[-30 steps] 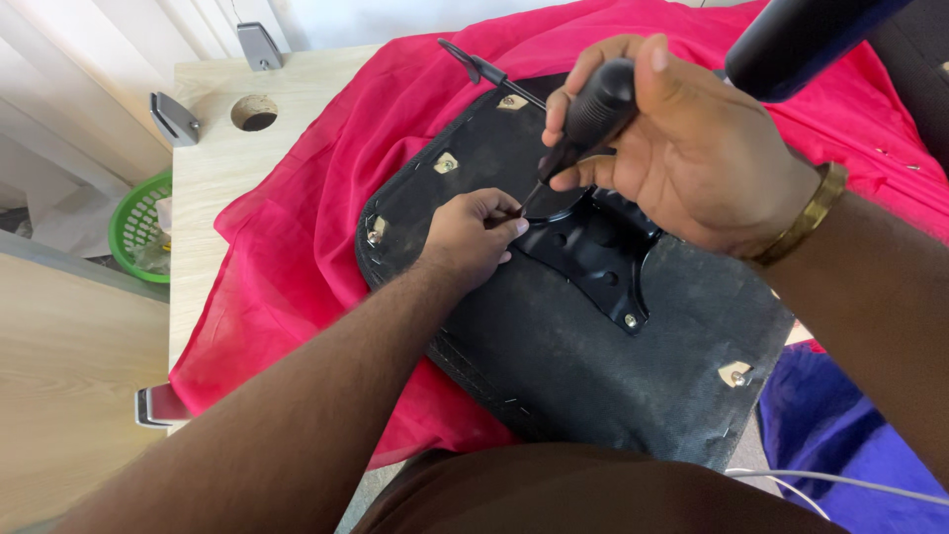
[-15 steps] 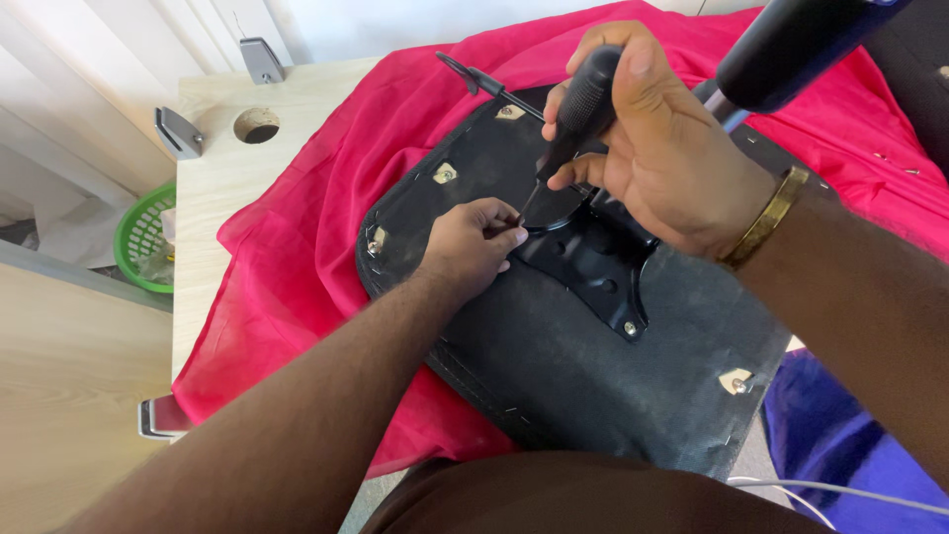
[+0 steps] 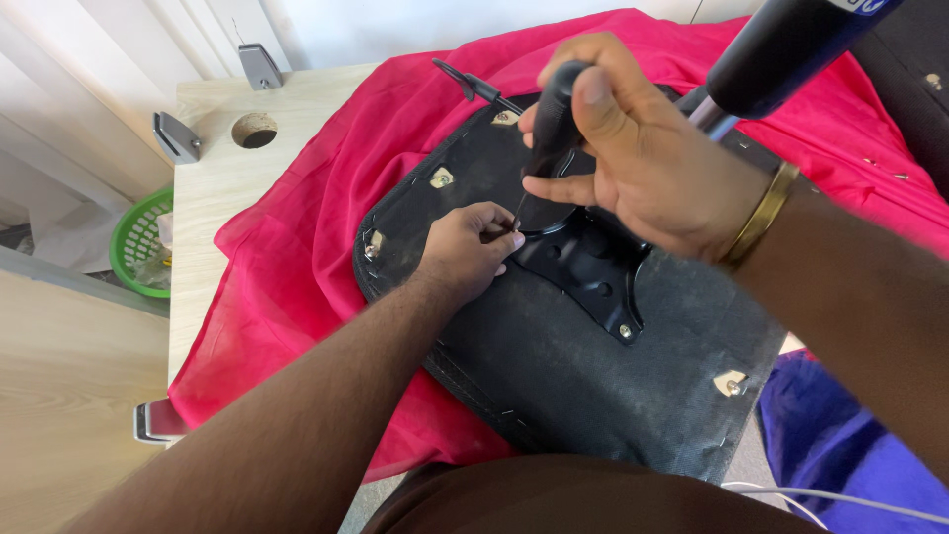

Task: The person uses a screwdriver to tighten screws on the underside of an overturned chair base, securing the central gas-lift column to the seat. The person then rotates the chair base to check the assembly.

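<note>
The upturned chair seat (image 3: 583,366) lies on red cloth (image 3: 297,247) at table centre. Left hand (image 3: 465,252) pinches the fastener at the black bracket's (image 3: 583,267) 9 o'clock edge — keep it steady. Right hand (image 3: 633,148) grips the screwdriver (image 3: 552,124) — hold it plumb, press firmly.

We see a light wooden desk (image 3: 222,183) with a round cable hole (image 3: 255,130) near its far left corner. Two grey metal clamps (image 3: 176,136) grip its far and left edges, and another metal bracket (image 3: 156,420) shows at the near edge. A red cloth (image 3: 306,237) is spread over most of the top and spills past the front. On the cloth lies an upturned black chair seat (image 3: 593,386).
</note>
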